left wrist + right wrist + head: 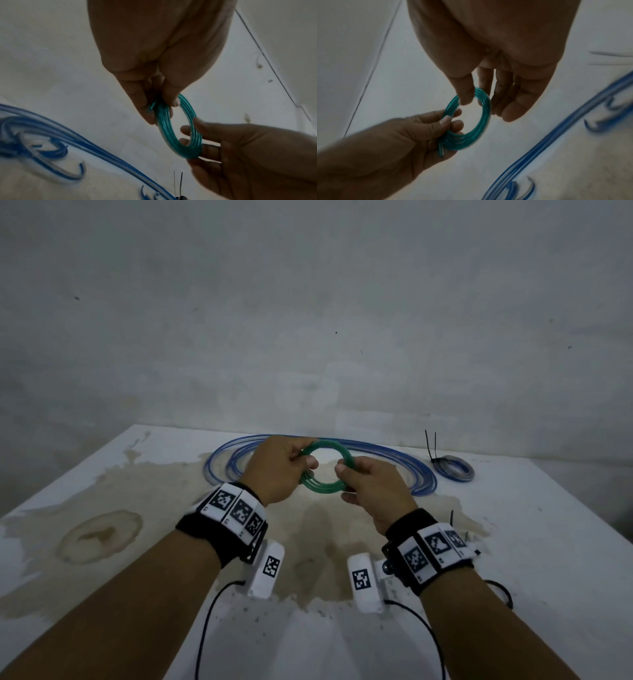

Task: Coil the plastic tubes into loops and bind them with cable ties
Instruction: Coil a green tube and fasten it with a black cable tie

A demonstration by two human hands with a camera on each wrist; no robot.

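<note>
From the head view, your left hand (274,470) and right hand (370,491) hold the green coil (329,469) above the table (548,542).

Left wrist view: fingers pinch its bunched side.

Right wrist view: thumb and finger nip the rim. It looks light and springy, so hold where the loops stack.

Both my hands are up off the table (513,542) so there's open air under them, and the near part between my wrists is bare stained surface. Straight ahead the loose blue tubing (394,455) sprawls across the far middle, right behind the green coil (329,470) I'm holding. Far right corner has the tied blue coil (455,469) with black cable ties (430,445) sticking up. The left side looks wide open
</note>
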